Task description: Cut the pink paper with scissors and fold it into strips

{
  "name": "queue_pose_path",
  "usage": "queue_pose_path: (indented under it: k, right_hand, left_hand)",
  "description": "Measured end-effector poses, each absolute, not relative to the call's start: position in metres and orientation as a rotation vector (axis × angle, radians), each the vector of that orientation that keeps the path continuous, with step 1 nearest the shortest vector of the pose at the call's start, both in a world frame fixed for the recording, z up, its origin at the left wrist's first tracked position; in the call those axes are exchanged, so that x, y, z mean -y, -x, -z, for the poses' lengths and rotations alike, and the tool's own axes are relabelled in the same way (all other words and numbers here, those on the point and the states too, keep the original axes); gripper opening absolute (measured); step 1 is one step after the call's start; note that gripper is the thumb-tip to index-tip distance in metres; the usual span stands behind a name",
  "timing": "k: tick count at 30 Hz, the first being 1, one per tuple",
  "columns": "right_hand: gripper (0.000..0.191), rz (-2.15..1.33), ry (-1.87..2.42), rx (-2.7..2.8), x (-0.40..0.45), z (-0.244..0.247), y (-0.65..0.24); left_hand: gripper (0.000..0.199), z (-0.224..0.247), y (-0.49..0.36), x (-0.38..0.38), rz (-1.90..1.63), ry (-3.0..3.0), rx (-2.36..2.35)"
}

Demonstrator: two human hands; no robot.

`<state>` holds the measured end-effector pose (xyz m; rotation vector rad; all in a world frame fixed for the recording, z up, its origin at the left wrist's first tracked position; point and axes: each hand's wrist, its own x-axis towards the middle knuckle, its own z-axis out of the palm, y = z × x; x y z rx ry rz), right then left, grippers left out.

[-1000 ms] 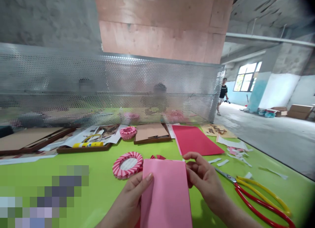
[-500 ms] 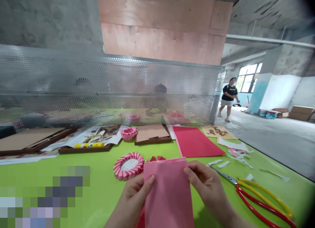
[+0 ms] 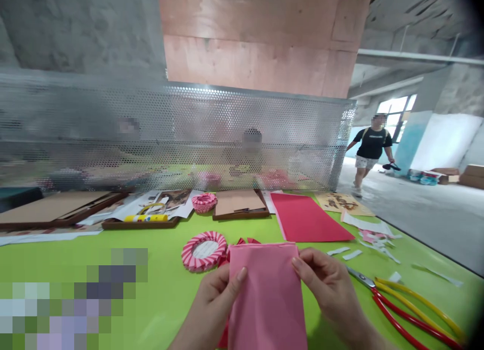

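Paper [image 3: 266,299], smooth, pink and tall like a door, is up between two hands in the head view, over the shiny green table [image 3: 162,274]. Its bottom goes out of sight. A thin extra edge shows along its top, so it may have more than one layer.

The left hand [image 3: 212,298] pinches the left side, thumb in front and the other fingers behind. The right hand [image 3: 330,285] pinches near the top right corner, thumb on the front and first finger bent behind.

A second ago, the right fingers were looser, with the first finger reaching up by that corner. Now they are closed on it. I think this means the paper is held more firmly, with a grip on both sides.

Behind the left hand is a round paper ring with pink and white stripes [image 3: 188,252]. Long metal scissors with one red handle and one yellow handle [image 3: 365,280] lie just beside the right hand. A big flat red sheet [image 3: 312,218] lies farther back. Those things have not really moved; the view has just turned a bit. Far off, a person in a black top [image 3: 370,146] has walked closer.
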<state>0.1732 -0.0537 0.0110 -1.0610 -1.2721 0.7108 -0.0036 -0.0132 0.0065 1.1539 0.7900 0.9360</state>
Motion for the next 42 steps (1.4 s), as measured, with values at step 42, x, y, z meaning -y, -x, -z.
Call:
queue_pose_path:
  k: [42]
  right_hand:
    - [0.023,-0.842,1.116,1.157,0.0503,-0.0092,-0.1710]
  left_hand:
    - [0.022,-0.0056,0.0050,0.0144,-0.896,-1.043,-0.755]
